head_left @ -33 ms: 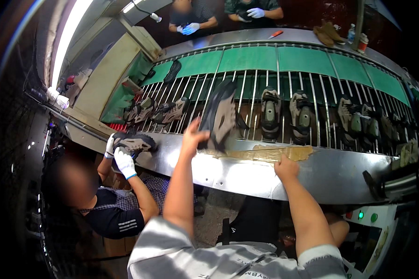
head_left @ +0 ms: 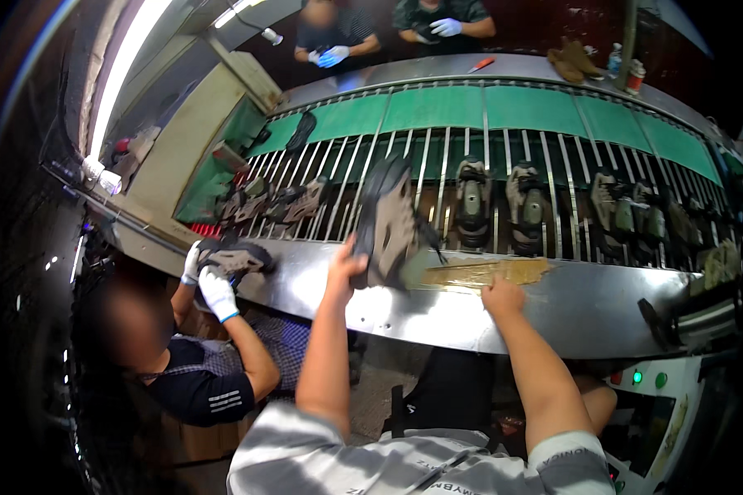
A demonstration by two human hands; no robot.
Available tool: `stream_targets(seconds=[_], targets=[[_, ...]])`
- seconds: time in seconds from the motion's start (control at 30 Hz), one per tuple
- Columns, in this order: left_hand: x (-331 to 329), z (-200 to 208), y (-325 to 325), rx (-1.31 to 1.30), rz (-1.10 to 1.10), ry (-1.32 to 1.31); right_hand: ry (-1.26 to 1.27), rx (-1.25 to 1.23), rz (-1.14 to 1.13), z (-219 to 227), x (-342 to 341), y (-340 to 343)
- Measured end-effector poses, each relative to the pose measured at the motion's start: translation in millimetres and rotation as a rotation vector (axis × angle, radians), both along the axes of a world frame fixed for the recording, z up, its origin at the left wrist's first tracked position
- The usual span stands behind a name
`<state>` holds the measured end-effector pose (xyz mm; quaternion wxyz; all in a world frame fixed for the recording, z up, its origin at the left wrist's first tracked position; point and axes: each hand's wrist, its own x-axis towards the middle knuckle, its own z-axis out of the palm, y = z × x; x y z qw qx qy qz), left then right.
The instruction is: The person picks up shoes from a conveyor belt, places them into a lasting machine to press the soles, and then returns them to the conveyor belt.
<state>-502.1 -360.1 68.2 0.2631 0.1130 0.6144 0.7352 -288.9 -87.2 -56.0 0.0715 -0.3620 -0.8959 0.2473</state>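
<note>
A tan and black shoe is in my left hand, whose fingers close around its lower left side. The shoe is blurred and held upright over the near edge of the conveyor. My right hand is closed at the near right part of a brown, tape-covered strip on the metal ledge. What its fingers hold, if anything, is hidden. Beyond the strip, one similar shoe and another shoe stand on the conveyor rods.
The metal ledge runs along the conveyor's near side. At left, a co-worker's gloved hand holds a shoe. More shoes lie to the right. A control box with green buttons stands at lower right. Two people work across the conveyor.
The shoe in my left hand has turned, showing more of its upper, and come slightly nearer. My right hand stays by the brown strip. The view has shifted a little.
</note>
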Motion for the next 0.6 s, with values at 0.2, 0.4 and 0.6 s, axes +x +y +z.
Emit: stream_targets(seconds=[0.2,0.4,0.6], targets=[[228,-70,-7,0.702,-0.342,-1.016,0.453,-1.666,0.206,37,102,-31],[334,-5,71,0.77,-1.034,-1.322,1.069,-1.856,0.449,76,230,-42],[374,27,142,-0.028,-1.202,-0.172,1.512,-1.49,0.34,146,347,-38]])
